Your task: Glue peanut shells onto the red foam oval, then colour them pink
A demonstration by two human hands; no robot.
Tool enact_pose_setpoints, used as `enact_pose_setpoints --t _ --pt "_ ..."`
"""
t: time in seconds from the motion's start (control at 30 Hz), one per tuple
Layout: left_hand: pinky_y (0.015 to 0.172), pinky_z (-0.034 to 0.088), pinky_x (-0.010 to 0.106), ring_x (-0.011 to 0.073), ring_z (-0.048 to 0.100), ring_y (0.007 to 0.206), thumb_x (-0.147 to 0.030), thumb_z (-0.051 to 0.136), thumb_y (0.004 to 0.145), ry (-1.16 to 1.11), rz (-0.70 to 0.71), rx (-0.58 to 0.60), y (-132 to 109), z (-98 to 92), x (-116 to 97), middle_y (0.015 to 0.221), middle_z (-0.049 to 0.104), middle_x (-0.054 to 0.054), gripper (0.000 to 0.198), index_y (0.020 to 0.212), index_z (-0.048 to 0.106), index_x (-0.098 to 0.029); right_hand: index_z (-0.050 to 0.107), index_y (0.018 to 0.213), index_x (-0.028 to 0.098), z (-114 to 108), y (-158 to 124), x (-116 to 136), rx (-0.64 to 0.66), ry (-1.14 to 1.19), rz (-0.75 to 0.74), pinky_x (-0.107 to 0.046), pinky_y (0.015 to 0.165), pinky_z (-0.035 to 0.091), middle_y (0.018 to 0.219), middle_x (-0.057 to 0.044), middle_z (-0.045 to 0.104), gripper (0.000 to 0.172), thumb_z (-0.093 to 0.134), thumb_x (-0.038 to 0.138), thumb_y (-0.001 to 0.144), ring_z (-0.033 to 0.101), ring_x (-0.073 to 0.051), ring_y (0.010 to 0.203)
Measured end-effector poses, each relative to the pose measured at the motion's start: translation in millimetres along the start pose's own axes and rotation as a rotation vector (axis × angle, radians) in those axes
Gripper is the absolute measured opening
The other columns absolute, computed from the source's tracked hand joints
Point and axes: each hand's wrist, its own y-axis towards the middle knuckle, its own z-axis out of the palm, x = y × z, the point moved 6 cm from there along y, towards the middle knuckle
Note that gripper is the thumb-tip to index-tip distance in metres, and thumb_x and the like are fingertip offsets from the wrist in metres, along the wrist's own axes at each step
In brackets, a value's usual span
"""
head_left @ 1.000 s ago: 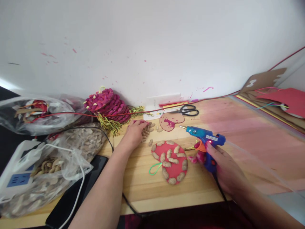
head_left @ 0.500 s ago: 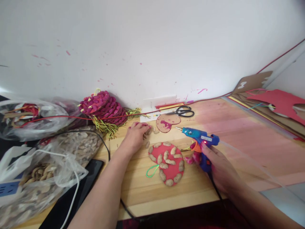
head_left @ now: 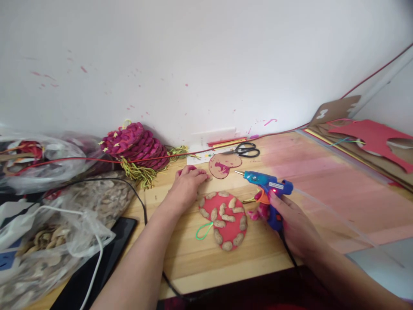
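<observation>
Peanuts (head_left: 222, 209) in their shells dot a red disc (head_left: 230, 230) that lies flat on the wooden table (head_left: 258, 256), right between the person's two hands. A green loop (head_left: 203, 231) sticks out from the disc's near-left edge.

The left hand (head_left: 186, 188) rests palm down on the table just beyond the disc's far-left edge, its fingers drawn together and curled onto the wood. Whether it grips anything under them cannot be told.

The right hand (head_left: 292, 221) is wrapped around the handle of a blue glue gun (head_left: 267, 183), just to the right of the disc. The gun's nozzle points left above the table, past the disc's far edge, and touches nothing. A small red light glows on the gun's body.

Just beyond the nozzle lies a brown cardboard round (head_left: 225, 165) smeared with pink paint. Black-handled scissors (head_left: 247, 150) sit behind it, close to the white wall (head_left: 206, 64).

To the left, a magenta woven ornament (head_left: 135, 144) with yellow-green tassels leans against the wall. Clear plastic bags of peanuts (head_left: 103, 196) fill the table's left end. A dark phone (head_left: 97, 258) lies just beside them, and a black cable (head_left: 142, 206) curves past it.

Red paper (head_left: 377, 137) and cardboard sheets (head_left: 335, 110) are stacked at the far right, well apart from the hands.
</observation>
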Motion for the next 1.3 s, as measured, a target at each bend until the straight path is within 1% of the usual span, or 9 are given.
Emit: enact_pose_setpoints --t 0.13,0.27,0.47,0.73,0.87,0.97,1.1,1.2,1.3 --pt "0.098 0.038 0.048 0.0287 0.05 0.115 -0.003 0.047 0.079 -0.052 -0.039 -0.048 -1 -9.4 8 0.117 0.073 0.006 0.045 0.106 0.076 -0.026 0.068 0.077 0.02 -1 1 0 -0.017 -0.003 -0.007 -0.022 0.057 0.047 0.059 0.002 0.067 0.043 0.084 0.058 0.066 0.064 -0.014 0.056" --pt "0.098 0.039 0.048 0.0291 0.048 0.113 -0.005 0.044 0.084 -0.038 -0.096 -0.119 -2 -12.8 14 0.115 0.071 0.008 0.047 0.112 0.075 -0.026 0.069 0.08 0.019 0 0 1 -0.002 -0.008 -0.01 -0.022 0.057 0.047 0.059 0.002 0.066 0.045 0.083 0.059 0.066 0.063 -0.014 0.056" --pt "0.098 0.037 0.053 0.0336 0.044 0.124 -0.008 0.047 0.085 0.025 -0.115 -0.048 1 -1.2 10 0.129 0.064 0.01 0.045 0.112 0.076 -0.03 0.066 0.075 0.019 2 -2 3 0.009 -0.004 -0.015 -0.022 0.058 0.047 0.058 0.002 0.066 0.044 0.082 0.059 0.067 0.061 -0.013 0.053" --pt "0.097 0.043 0.044 0.0287 0.057 0.108 -0.023 0.047 0.093 -0.019 -0.237 -0.205 -10 -41.4 35 0.114 0.071 0.011 0.034 0.113 0.075 -0.02 0.069 0.081 0.021 2 -2 -1 0.0 0.008 0.019 -0.021 0.058 0.049 0.06 0.002 0.066 0.042 0.083 0.058 0.068 0.066 -0.015 0.059" --pt "0.086 0.048 0.036 0.0258 0.065 0.091 -0.037 0.048 0.093 -0.041 -0.368 -0.289 -19 -57.6 55 0.094 0.075 0.011 0.035 0.094 0.077 -0.016 0.068 0.075 0.021 -1 0 -2 -0.03 0.004 0.015 -0.02 0.055 0.05 0.059 0.002 0.066 0.046 0.087 0.06 0.059 0.063 -0.014 0.056" --pt "0.08 0.049 0.034 0.0239 0.067 0.085 -0.038 0.046 0.093 -0.124 -0.436 -0.252 -23 -59.8 62 0.089 0.076 0.01 0.038 0.088 0.077 -0.016 0.07 0.075 0.021 -3 2 -3 -0.029 -0.002 0.02 -0.02 0.054 0.052 0.058 0.001 0.066 0.047 0.088 0.061 0.056 0.063 -0.014 0.056" --pt "0.081 0.049 0.03 0.0201 0.068 0.086 -0.023 0.052 0.086 -0.244 -0.457 -0.232 -27 -61.8 68 0.099 0.077 0.007 0.03 0.103 0.076 -0.017 0.07 0.073 0.021 -4 2 -2 -0.028 -0.017 -0.002 -0.021 0.055 0.054 0.056 0.001 0.064 0.046 0.086 0.062 0.058 0.063 -0.015 0.054" --pt "0.072 0.048 0.028 0.0179 0.066 0.074 -0.02 0.062 0.078 -0.334 -0.51 -0.104 -31 -55.3 71 0.085 0.076 0.003 0.019 0.091 0.075 -0.018 0.071 0.076 0.021 -2 2 -1 -0.006 -0.024 -0.005 -0.021 0.055 0.054 0.057 0.001 0.065 0.045 0.086 0.061 0.06 0.063 -0.015 0.054" --pt "0.065 0.046 0.026 0.0161 0.065 0.068 -0.016 0.064 0.073 -0.454 -0.49 0.073 -29 -43.7 59 0.074 0.074 0.001 0.01 0.078 0.073 -0.018 0.07 0.073 0.021 0 1 -1 0.005 -0.016 -0.004 -0.02 0.055 0.054 0.057 0.001 0.065 0.043 0.086 0.059 0.061 0.065 -0.015 0.058"
